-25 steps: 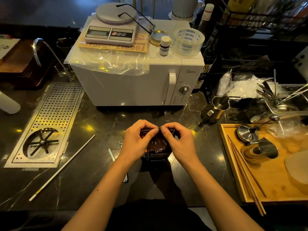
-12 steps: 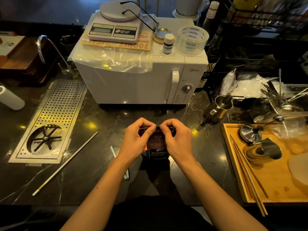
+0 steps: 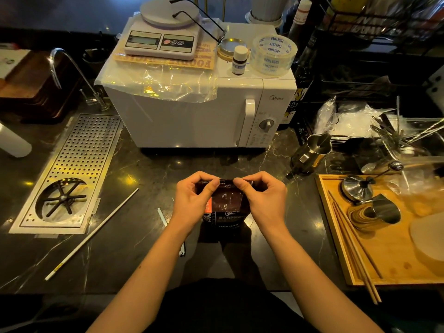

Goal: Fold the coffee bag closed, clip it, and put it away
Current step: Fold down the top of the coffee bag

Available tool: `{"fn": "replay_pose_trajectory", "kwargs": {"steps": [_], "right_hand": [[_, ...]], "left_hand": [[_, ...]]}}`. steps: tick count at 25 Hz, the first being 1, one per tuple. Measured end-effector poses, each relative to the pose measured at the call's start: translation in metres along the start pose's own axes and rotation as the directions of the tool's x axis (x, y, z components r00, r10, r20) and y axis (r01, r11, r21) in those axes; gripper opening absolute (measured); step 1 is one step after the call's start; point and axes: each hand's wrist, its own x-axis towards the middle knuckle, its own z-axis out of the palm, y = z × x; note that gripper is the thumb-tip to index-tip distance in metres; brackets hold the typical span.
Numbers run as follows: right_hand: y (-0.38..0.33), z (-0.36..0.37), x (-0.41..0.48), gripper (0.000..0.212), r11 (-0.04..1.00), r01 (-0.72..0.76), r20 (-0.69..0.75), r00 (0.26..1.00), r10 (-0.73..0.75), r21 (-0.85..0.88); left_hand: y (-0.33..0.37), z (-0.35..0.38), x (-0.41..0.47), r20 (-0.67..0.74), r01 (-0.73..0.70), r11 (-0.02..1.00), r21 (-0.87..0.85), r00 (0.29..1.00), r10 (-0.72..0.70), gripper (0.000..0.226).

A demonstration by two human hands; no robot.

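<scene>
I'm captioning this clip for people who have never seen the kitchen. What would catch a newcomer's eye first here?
First, the two bare hands at the centre: the left hand and right hand pinch the folded top of a dark coffee bag standing on the black marble counter. Behind them sits a white microwave with a kitchen scale and a roll of clear tape on top. To the right lies a wooden tray.

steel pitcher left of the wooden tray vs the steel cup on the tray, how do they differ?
Pitcher stands on the dark counter, tilted in this view, mouth up; cup lies on its side on the wooden tray, mouth facing left. Pitcher has a pour spout; the cup shows none. Pitcher looks taller and narrower, cup shorter and flared. Both are shiny metal.
</scene>
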Motion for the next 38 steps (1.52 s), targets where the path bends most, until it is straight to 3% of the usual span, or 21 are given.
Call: {"fn": "replay_pose_trajectory", "kwargs": {"steps": [6,10,13,18,23,29,33,38], "right_hand": [[-0.001,-0.004,0.003,0.020,0.997,0.056,0.102,0.993,-0.051,-0.046],[0.000,-0.011,0.003,0.017,0.993,0.102,0.132,0.987,-0.092,-0.067],[0.000,-0.009,0.002,0.016,0.995,0.094,0.116,0.989,-0.088,-0.044],[-0.005,-0.011,-0.003,0.007,0.995,0.097,0.173,0.981,-0.093,-0.015],[-0.011,-0.002,0.007,0.004,0.957,0.250,0.342,0.920,-0.189,-0.144],[-0.007,0.010,0.005,0.004,0.930,0.304,0.258,0.934,-0.248,-0.208],[-0.008,-0.003,0.006,0.007,0.973,0.191,0.226,0.961,-0.159,-0.127],[-0.010,-0.001,0.006,0.008,0.974,0.176,0.216,0.966,-0.144,-0.141]], "left_hand": [[-0.002,-0.007,-0.001,0.043,0.024,0.999,-0.032,0.999,-0.023,0.013],[-0.001,-0.015,0.003,0.131,-0.033,0.997,0.076,0.991,0.023,0.017],[0.000,-0.021,0.005,0.100,-0.091,0.984,0.154,0.992,0.076,0.014],[0.005,-0.013,-0.001,-0.070,0.075,0.995,-0.070,0.994,-0.080,0.008],[0.004,-0.010,-0.003,-0.042,0.036,0.996,-0.084,0.998,-0.040,0.009],[0.003,-0.014,-0.005,-0.024,0.008,0.999,-0.041,1.000,-0.009,0.008],[0.003,-0.021,-0.005,0.044,-0.013,0.999,0.030,0.999,0.011,0.008],[0.000,-0.022,-0.005,-0.021,-0.016,0.998,0.063,1.000,0.018,0.008]]}}
